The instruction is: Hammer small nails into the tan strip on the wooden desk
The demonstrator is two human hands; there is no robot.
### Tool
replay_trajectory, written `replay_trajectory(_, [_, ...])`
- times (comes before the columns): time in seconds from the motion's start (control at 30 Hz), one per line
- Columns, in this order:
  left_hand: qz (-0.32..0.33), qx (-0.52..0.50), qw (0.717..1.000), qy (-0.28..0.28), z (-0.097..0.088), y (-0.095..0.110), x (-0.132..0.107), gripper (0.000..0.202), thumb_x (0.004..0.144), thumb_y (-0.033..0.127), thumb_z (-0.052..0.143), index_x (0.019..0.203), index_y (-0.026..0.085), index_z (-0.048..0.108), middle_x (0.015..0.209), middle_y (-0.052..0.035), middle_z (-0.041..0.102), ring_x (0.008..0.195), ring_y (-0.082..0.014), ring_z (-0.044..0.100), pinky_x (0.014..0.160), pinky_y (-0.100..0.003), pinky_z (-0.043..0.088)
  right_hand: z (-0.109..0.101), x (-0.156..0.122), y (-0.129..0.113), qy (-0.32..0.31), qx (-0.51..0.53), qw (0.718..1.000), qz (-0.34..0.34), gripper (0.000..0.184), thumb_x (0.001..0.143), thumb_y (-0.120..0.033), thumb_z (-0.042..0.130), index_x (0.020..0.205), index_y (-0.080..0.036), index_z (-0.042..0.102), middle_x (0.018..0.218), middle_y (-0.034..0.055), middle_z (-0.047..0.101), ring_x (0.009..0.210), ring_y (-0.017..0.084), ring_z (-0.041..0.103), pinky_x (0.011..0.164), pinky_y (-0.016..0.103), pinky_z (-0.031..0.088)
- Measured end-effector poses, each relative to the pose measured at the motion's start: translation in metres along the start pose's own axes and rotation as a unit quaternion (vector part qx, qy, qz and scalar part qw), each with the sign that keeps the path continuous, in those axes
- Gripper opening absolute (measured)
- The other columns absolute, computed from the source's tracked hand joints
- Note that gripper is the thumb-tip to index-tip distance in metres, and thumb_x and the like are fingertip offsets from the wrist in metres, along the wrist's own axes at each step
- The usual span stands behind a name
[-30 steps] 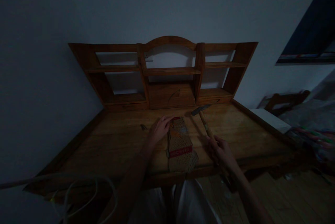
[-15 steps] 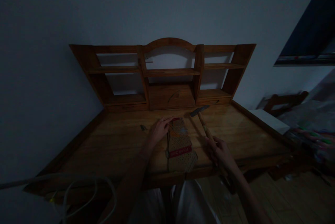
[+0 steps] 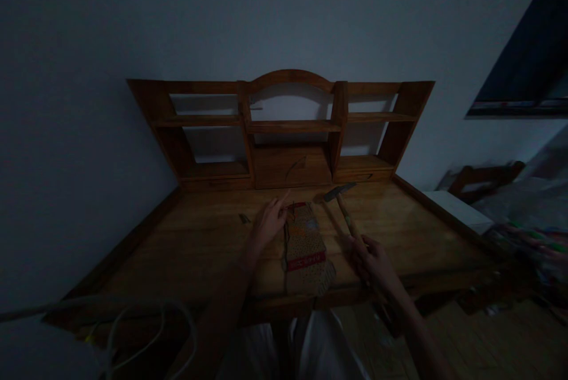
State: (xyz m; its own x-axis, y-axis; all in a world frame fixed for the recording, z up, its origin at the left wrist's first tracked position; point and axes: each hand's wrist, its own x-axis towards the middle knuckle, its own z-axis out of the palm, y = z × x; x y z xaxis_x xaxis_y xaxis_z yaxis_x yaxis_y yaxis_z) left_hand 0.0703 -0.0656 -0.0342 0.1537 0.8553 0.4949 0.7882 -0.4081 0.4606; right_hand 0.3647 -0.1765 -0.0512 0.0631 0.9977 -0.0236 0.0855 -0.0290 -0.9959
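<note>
A flat, worn brown piece (image 3: 306, 241), speckled with dark dots and crossed by a red band with pale lettering, lies at the desk's front edge; its material is hard to tell in the dim light. My left hand (image 3: 270, 221) rests by its far left corner, index finger stretched forward and thumb apart from it. A thin dark sliver, perhaps a nail (image 3: 293, 209), shows beside the fingertips. In my right hand (image 3: 371, 255) is the wooden handle of a hammer (image 3: 347, 214), its dark metal head held low over the desk, right of the speckled piece.
Small dark slim pieces (image 3: 244, 218) lie on the wooden desk (image 3: 199, 244) left of my left hand. A wooden shelf unit (image 3: 290, 126) stands along the back. A pale cable (image 3: 133, 300) loops at the lower left. To the right are a white surface (image 3: 457, 208) and a wooden chair back (image 3: 488, 174).
My left index finger has lifted from the speckled piece's far edge and now points forward. The thin dark sliver shows there now. The hammer has barely moved; the view has shifted slightly.
</note>
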Motion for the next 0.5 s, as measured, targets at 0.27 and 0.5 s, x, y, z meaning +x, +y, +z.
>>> replay_trajectory(0.27, [-0.092,0.073,0.988,0.098,-0.012,-0.043,0.012,0.035,0.09,0.021,0.041,0.116,0.017,0.064,0.107,-0.0095,0.064,0.09,-0.0186,0.061,0.084,-0.03,0.048,0.0,0.002,0.002,-0.017,0.007,1.0,-0.012,0.039,0.083,-0.059,0.054,0.084,-0.02,0.05,0.048,-0.0092,0.041,0.029,0.006,0.034,0.023,0.016,0.027])
replay_trajectory(0.5, [-0.015,0.158,0.964,-0.215,-0.07,-0.105,0.007,0.035,0.074,0.009,0.057,0.106,0.016,0.069,0.107,-0.009,0.069,0.095,-0.0204,0.063,0.087,-0.029,0.046,0.0,0.004,0.006,-0.014,0.016,1.0,-0.015,0.04,0.081,-0.059,0.056,0.084,-0.02,0.05,0.049,-0.009,0.042,0.028,0.006,0.033,0.023,0.016,0.027])
